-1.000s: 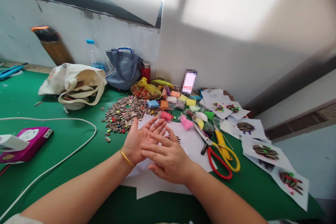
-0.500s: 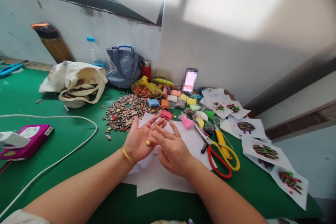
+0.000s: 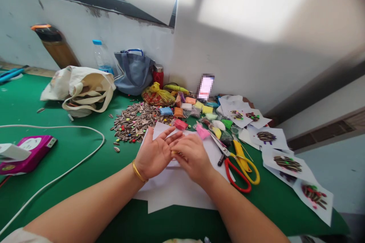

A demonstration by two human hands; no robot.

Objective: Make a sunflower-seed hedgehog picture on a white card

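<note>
My left hand point(image 3: 154, 155) is turned palm up with its fingers stretched out, a gold bangle round the wrist. Over its fingers, my right hand point(image 3: 196, 159) pinches a small yellow clay ball point(image 3: 173, 152) between thumb and fingers; most of the ball is hidden. Both hands are above white paper sheets point(image 3: 168, 197) on the green table. Just beyond them lies a heap of striped sunflower seeds point(image 3: 134, 119) mixed with small coloured balls. Packets of coloured clay point(image 3: 179, 112) are spread behind the paper.
Red-and-yellow-handled scissors point(image 3: 239, 171) and a yellow cutter point(image 3: 240, 152) lie at the right. Paper cards with seed figures point(image 3: 288, 162) line the right edge. A cloth bag point(image 3: 54, 87), blue bag point(image 3: 134, 72) and bottle point(image 3: 98, 55) stand behind. A white cable point(image 3: 97, 152) crosses the left.
The yellow ball lay on my left palm; now my right fingers have closed on it. My right hand has curled from flat, outstretched fingers into a pinch.
</note>
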